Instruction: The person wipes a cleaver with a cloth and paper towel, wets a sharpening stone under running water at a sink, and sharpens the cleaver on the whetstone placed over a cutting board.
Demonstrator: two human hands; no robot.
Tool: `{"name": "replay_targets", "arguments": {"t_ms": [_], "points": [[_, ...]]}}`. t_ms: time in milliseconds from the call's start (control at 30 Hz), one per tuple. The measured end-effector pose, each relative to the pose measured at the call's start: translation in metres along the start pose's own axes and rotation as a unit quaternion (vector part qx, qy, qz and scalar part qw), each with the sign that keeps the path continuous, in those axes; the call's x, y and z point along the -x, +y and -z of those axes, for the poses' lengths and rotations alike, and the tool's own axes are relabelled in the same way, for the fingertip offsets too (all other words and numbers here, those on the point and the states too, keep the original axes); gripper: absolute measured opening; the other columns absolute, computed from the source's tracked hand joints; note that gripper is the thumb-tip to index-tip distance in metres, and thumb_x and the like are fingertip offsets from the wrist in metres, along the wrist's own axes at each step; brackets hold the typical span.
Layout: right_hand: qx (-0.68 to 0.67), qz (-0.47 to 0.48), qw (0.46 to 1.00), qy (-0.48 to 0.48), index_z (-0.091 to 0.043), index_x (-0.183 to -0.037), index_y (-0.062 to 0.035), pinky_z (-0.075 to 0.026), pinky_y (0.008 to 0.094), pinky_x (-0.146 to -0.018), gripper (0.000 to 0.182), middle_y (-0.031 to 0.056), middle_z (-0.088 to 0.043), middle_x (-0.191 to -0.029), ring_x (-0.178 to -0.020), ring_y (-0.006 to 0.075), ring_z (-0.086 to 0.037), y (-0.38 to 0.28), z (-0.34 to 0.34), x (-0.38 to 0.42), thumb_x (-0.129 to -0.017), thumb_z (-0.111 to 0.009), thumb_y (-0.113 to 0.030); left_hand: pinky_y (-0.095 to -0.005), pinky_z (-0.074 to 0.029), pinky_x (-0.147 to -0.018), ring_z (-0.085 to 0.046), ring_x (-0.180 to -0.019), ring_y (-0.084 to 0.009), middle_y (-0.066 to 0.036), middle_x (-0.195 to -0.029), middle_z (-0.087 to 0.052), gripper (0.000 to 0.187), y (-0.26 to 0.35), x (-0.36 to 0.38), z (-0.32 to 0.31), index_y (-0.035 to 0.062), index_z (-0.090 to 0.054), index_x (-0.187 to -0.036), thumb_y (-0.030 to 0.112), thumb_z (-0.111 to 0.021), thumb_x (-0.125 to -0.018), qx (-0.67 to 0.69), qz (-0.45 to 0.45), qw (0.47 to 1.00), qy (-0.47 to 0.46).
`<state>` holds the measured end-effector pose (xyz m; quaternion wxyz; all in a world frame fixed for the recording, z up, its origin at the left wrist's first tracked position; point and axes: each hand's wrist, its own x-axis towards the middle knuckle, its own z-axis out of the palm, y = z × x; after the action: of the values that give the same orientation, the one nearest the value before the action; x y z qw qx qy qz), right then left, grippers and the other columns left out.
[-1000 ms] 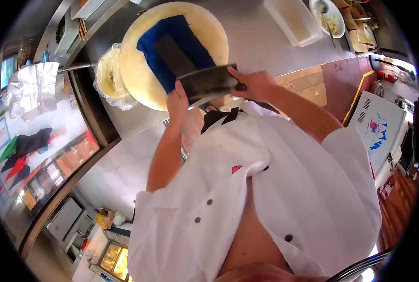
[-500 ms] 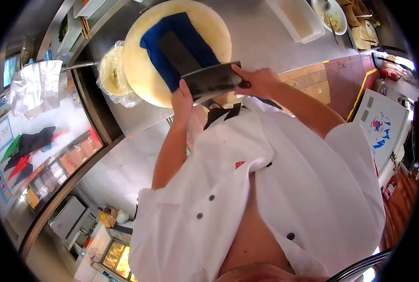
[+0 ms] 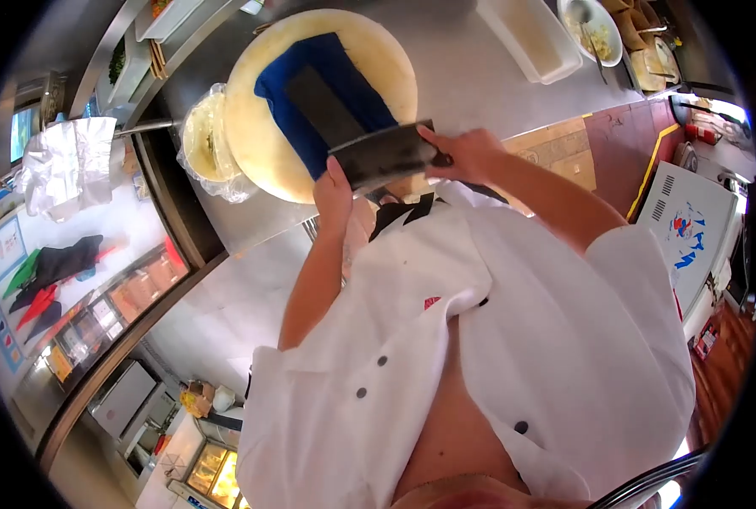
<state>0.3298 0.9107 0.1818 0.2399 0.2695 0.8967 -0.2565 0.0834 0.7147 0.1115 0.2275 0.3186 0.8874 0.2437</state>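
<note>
A dark cleaver is held level between my two hands, at the near edge of a round board. My right hand is wrapped round its handle. My left hand pinches the blade's other end, thumb on top. Beyond the cleaver, a dark rectangular block lies on a folded blue cloth. The cloth rests on the round pale board. The near end of the cloth is close to my left hand.
A plastic-lined bowl stands left of the board on the metal counter. At the upper right are a white tray, a bowl of food with a utensil and stacked containers. Cardboard lies at the counter's near side.
The cleaver and both hands have shifted slightly toward my body. The board, cloth and block appear a little lower in view.
</note>
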Motion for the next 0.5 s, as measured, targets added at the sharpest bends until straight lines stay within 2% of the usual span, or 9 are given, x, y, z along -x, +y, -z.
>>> {"name": "replay_targets", "arguments": {"t_ms": [67, 167, 200, 267, 333, 367, 433, 500], "points": [[0.0, -0.004, 1.0, -0.023, -0.027, -0.164, -0.0321, -0.057, 0.0466, -0.083, 0.094, 0.0122, -0.076, -0.099, -0.092, 0.0362, -0.073, -0.006, 0.013, 0.002, -0.088, -0.053, -0.082, -0.0558, -0.051, -0.093, -0.066, -0.103, -0.0523, -0.034, -0.105, -0.07, 0.079, 0.001, -0.017, 0.002, -0.0055, -0.074, -0.101, 0.057, -0.026, -0.109, -0.027, 0.004, 1.0, 0.0], [0.011, 0.021, 0.999, 0.042, -0.026, -0.164, -0.0322, -0.057, 0.0468, -0.084, 0.095, 0.013, -0.077, -0.1, -0.093, 0.0367, -0.073, 0.009, 0.023, -0.057, -0.088, -0.052, -0.083, -0.0563, -0.052, -0.091, -0.066, -0.101, -0.0522, -0.033, -0.102, -0.071, 0.08, 0.001, -0.08, 0.003, -0.0047, -0.075, -0.098, 0.058, -0.027, -0.108, -0.002, 0.016, 0.999, 0.028], [0.031, -0.017, 0.999, 0.039, -0.026, -0.164, -0.0316, -0.057, 0.0469, -0.082, 0.098, 0.0142, -0.076, -0.1, -0.092, 0.0362, -0.073, 0.001, 0.044, -0.073, -0.086, -0.049, -0.086, -0.0561, -0.053, -0.089, -0.067, -0.099, -0.0517, -0.032, -0.099, -0.071, 0.08, 0.017, -0.099, 0.015, -0.0049, -0.075, -0.097, 0.058, -0.027, -0.108, -0.009, 0.012, 0.999, 0.03], [0.019, -0.007, 0.998, 0.065, -0.024, -0.165, -0.0312, -0.058, 0.0471, -0.08, 0.104, 0.0158, -0.075, -0.098, -0.091, 0.0359, -0.074, -0.002, 0.047, -0.087, -0.083, -0.045, -0.091, -0.0552, -0.053, -0.087, -0.068, -0.097, -0.0516, -0.031, -0.097, -0.072, 0.081, 0.019, -0.135, 0.03, -0.0059, -0.075, -0.097, 0.058, -0.026, -0.108, -0.023, -0.014, 1.0, 0.012], [0.026, -0.008, 0.997, 0.067, -0.024, -0.165, -0.0313, -0.058, 0.0469, -0.08, 0.105, 0.0164, -0.075, -0.097, -0.09, 0.0357, -0.074, -0.002, 0.054, -0.088, -0.082, -0.045, -0.092, -0.0539, -0.053, -0.089, -0.067, -0.1, -0.0511, -0.031, -0.098, -0.072, 0.079, 0.02, -0.12, 0.027, -0.0043, -0.075, -0.101, 0.057, -0.027, -0.109, -0.023, 0.013, 0.999, 0.026], [0.036, -0.024, 0.999, 0.027, -0.026, -0.164, -0.0317, -0.057, 0.0472, -0.08, 0.102, 0.0173, -0.075, -0.097, -0.089, 0.0369, -0.073, -0.004, 0.047, -0.077, -0.084, -0.046, -0.091, -0.0534, -0.052, -0.091, -0.067, -0.102, -0.0506, -0.031, -0.101, -0.072, 0.078, 0.015, -0.101, 0.021, -0.0041, -0.075, -0.103, 0.057, -0.027, -0.109, 0.005, 0.015, 1.0, 0.023], [0.018, 0.016, 0.999, 0.028, -0.028, -0.164, -0.0308, -0.057, 0.046, -0.079, 0.097, 0.016, -0.075, -0.094, -0.087, 0.0371, -0.073, 0.008, 0.008, -0.045, -0.087, -0.049, -0.086, -0.0523, -0.051, -0.095, -0.066, -0.107, -0.05, -0.033, -0.106, -0.071, 0.078, 0.002, -0.039, 0.003, -0.0045, -0.074, -0.107, 0.057, -0.026, -0.109, 0.033, 0.016, 0.999, 0.024], [-0.068, 0.048, 0.997, 0.007, -0.028, -0.164, -0.0301, -0.056, 0.0464, -0.079, 0.094, 0.0137, -0.076, -0.095, -0.091, 0.037, -0.073, 0.006, -0.001, -0.009, -0.089, -0.054, -0.08, -0.0515, -0.051, -0.096, -0.065, -0.109, -0.0501, -0.033, -0.109, -0.07, 0.079, -0.003, -0.008, 0.003, -0.0059, -0.073, -0.11, 0.058, -0.026, -0.109, 0.041, 0.021, 0.999, 0.006]]}}
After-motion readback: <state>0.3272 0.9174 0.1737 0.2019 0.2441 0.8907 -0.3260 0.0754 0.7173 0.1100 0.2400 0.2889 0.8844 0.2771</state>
